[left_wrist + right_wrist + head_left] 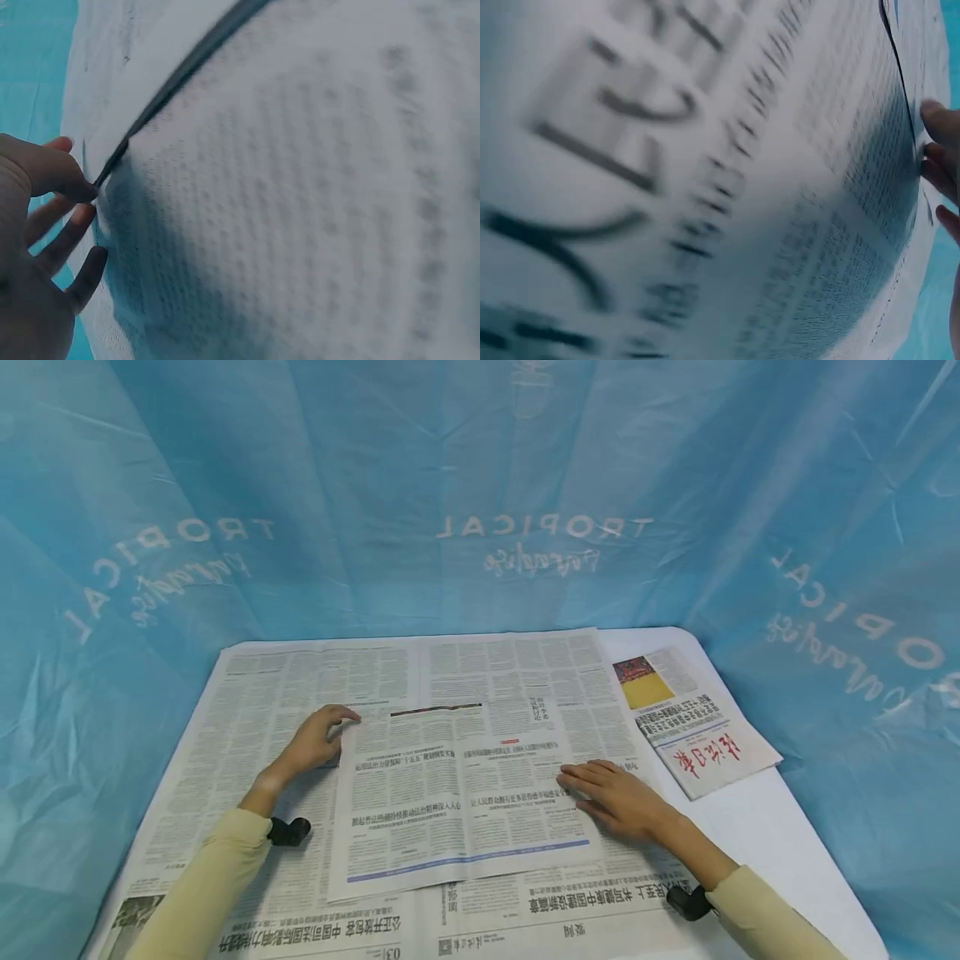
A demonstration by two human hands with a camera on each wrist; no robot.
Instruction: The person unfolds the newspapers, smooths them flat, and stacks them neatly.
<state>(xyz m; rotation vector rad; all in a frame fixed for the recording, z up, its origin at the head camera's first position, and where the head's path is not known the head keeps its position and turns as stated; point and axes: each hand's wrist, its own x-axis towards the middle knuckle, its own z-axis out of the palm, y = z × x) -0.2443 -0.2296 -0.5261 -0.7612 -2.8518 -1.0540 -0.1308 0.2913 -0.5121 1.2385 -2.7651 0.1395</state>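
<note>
An unfolded newspaper (408, 785) with a centre crease and a blue line along its near edge lies over larger printed sheets. My left hand (315, 739) is at its upper left corner, fingers bent and a little spread. In the left wrist view, the thumb (71, 180) meets the paper's dark-shadowed edge. On the right side, my right hand (618, 797) rests with fingers extended over the newspaper's right margin. The right wrist view shows those fingertips (934, 120) right at the paper's edge, with the rest of that hand mostly out of frame.
Larger newspaper sheets (255, 693) cover much of the white table (765, 835). A folded newspaper (697, 727) with red lettering and a yellow picture lies at the right. Blue printed curtains (480, 585) hang behind and along both sides.
</note>
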